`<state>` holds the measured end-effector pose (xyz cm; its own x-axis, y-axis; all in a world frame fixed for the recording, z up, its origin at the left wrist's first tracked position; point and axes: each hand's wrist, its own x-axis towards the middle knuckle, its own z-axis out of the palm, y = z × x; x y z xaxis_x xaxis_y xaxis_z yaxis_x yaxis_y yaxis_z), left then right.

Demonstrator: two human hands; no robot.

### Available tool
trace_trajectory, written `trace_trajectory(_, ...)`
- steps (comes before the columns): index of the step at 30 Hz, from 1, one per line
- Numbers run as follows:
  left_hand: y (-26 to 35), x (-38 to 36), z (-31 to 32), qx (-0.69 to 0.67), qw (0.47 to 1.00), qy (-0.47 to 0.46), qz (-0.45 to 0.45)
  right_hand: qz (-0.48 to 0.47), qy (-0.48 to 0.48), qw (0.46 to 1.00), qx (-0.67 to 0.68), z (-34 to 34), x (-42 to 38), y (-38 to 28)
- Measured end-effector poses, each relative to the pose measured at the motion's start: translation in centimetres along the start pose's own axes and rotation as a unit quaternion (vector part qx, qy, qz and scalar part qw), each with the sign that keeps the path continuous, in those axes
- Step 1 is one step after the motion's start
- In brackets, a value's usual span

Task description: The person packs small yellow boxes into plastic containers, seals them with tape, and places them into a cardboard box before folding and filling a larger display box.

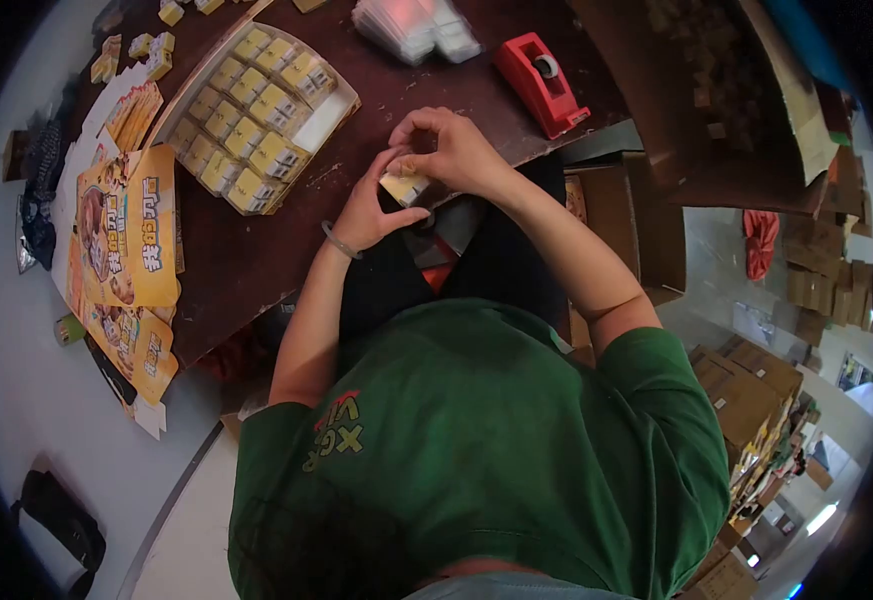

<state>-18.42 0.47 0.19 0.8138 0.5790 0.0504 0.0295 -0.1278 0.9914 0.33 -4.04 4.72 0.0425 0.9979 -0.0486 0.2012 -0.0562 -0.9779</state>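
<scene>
Over the near edge of the dark red table, both my hands are closed around a small yellow-and-white box [403, 188]. My left hand [366, 213] grips it from the left, thumb below and fingers along its upper side. From the right, my right hand [448, 150] curls its fingers onto the box's top end. Left of my hands lies an open tray [328, 122] with rows of similar small yellow-and-white boxes and a bare white strip at its right side. A red tape dispenser [541, 85] stands to the right of my right hand.
Clear plastic sleeves [416, 28] lie at the table's far side. Flat printed yellow cartons [131, 230] are stacked at the left edge. Loose small boxes [159, 55] sit at the far left. A large cardboard box [806, 120] and an open carton [656, 220] are on the right.
</scene>
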Motion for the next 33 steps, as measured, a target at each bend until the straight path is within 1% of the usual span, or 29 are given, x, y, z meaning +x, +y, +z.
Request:
trace_trajectory(1,0.3,0.2,0.0,0.013,1.0,0.002,-0.003,-0.024,0.029,0.999,-0.031,0.0,-0.1,0.3)
trace_trajectory(3,-0.6,0.2,0.2,0.017,1.0,0.005,-0.021,0.095,-0.012,0.988,0.117,0.1,-0.1,0.9)
trace_trajectory(4,-1.0,-0.1,0.4,0.019,0.999,0.005,-0.031,0.154,-0.031,0.969,0.192,0.3,-0.2,1.3)
trace_trajectory(7,-1.3,-0.2,0.5,0.01,0.999,0.005,-0.037,0.094,-0.009,0.988,0.124,1.0,-0.1,1.9)
trace_trajectory(8,-1.5,0.0,0.6,0.012,1.0,0.016,-0.011,0.041,0.05,0.997,0.048,0.9,-0.5,1.8)
trace_trajectory(9,-1.7,0.1,0.9,0.014,0.999,0.029,0.015,-0.011,0.107,0.994,-0.031,1.0,-1.3,0.8)
trace_trajectory(10,-1.4,0.3,1.0,0.016,0.998,0.043,0.041,-0.063,0.161,0.979,-0.109,1.3,-2.0,-0.1)
trace_trajectory(12,-0.6,0.3,2.6,0.077,0.981,0.178,0.028,-0.061,0.172,0.97,-0.162,2.3,-3.9,-1.2)
trace_trajectory(13,-1.0,0.4,4.0,0.024,0.97,0.243,-0.001,-0.058,0.176,0.965,-0.187,2.9,-4.9,-1.6)
trace_trajectory(14,-1.4,0.3,5.7,0.047,0.959,0.279,0.017,-0.05,0.183,0.961,-0.2,3.8,-5.6,-1.6)
trace_trajectory(15,-0.9,0.3,7.1,0.069,0.946,0.314,0.036,-0.061,0.196,0.953,-0.221,3.7,-5.8,-1.2)
trace_trajectory(16,-0.7,0.1,7.6,0.126,0.946,0.294,0.06,-0.075,0.211,0.944,-0.243,3.3,-5.6,-0.6)
trace_trajectory(17,-1.0,0.2,7.1,0.05,0.963,0.261,0.044,-0.089,0.226,0.933,-0.265,2.7,-5.3,-0.2)
trace_trajectory(18,-1.3,0.3,6.0,-0.027,0.974,0.226,0.025,-0.098,0.188,0.939,-0.269,1.5,-5.3,0.2)
trace_trajectory(19,-1.0,0.7,4.6,-0.162,0.969,0.185,0.021,-0.118,0.131,0.942,-0.286,0.1,-5.2,0.5)
trace_trajectory(20,-1.1,1.6,3.3,-0.196,0.967,0.163,-0.009,-0.135,0.072,0.941,-0.3,-1.0,-5.1,0.6)
trace_trajectory(21,-0.2,2.9,2.7,-0.259,0.957,0.126,-0.046,-0.169,0.033,0.941,-0.291,-1.8,-5.0,0.6)
trace_trajectory(23,-0.3,5.1,1.9,-0.25,0.968,0.034,-0.008,-0.184,0.022,0.948,-0.259,-3.7,-4.6,0.5)
trace_trajectory(24,0.3,5.9,1.8,-0.264,0.964,0.013,-0.026,-0.193,0.018,0.95,-0.245,-4.7,-4.5,0.4)
trace_trajectory(25,0.9,6.8,1.6,-0.225,0.974,-0.018,-0.033,-0.188,0.029,0.95,-0.247,-5.2,-4.8,0.4)
trace_trajectory(27,1.7,7.8,1.9,-0.148,0.984,-0.081,-0.055,-0.211,0.112,0.917,-0.321,-5.7,-5.9,1.3)
trace_trajectory(28,2.3,8.3,2.3,-0.102,0.988,-0.103,-0.052,-0.222,0.152,0.894,-0.357,-6.0,-6.4,1.7)
trace_trajectory(29,2.2,9.0,2.7,-0.062,0.989,-0.124,-0.049,-0.211,0.196,0.88,-0.377,-6.4,-7.3,1.8)
trace_trajectory(31,1.7,10.2,3.5,0.019,0.986,-0.162,-0.044,-0.175,0.29,0.876,-0.343,-8.7,-9.3,1.1)
trace_trajectory(32,1.5,10.6,4.9,-0.032,0.992,-0.118,-0.025,-0.147,0.368,0.858,-0.325,-10.4,-9.6,2.1)
trace_trajectory(33,1.5,11.3,6.0,-0.051,0.991,-0.123,-0.017,-0.094,0.428,0.847,-0.3,-12.2,-9.6,3.0)
